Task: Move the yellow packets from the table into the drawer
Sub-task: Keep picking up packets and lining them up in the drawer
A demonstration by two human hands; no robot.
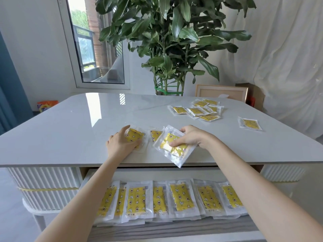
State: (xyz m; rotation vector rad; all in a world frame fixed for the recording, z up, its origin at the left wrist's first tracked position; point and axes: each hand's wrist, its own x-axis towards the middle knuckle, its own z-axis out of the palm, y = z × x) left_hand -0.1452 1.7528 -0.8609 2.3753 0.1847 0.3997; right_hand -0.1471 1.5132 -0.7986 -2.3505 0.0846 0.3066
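Wide table (78,123) over open drawer (174,229), part-filled with packets. Loose yellow packets (197,110) heaped at one o'clock. Fanned stack (172,151) pinched in right hand (189,137) at the six o'clock edge; one packet (136,135) under curled left hand (120,144). Could slither apart and miss the drawer: glossy wrappers.
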